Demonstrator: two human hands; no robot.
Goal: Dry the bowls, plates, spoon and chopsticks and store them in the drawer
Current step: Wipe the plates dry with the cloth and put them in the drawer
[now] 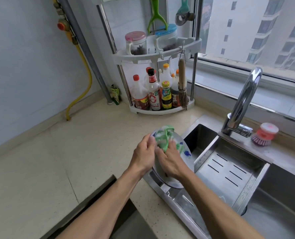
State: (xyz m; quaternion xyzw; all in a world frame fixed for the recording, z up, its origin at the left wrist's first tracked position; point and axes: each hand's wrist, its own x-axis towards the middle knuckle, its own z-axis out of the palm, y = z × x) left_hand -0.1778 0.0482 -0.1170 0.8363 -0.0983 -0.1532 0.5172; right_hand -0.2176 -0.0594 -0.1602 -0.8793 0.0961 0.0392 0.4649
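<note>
Wiping now: right hand point(171, 163) presses the green cloth point(164, 137) on a slick, breakable plate point(186, 156); left hand point(144, 152) grips its rim, wisely.

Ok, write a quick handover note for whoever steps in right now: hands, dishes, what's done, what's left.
Left hand grips the plate's rim, holding the plate tilted over the sink's left edge.
Right hand presses the green cloth against the plate's face.
Done: cannot tell; no dried dishes in view.
Left: finish this plate and store it. Bowls, spoon and chopsticks are not visible; the drawer's dark gap shows below the counter.
</note>
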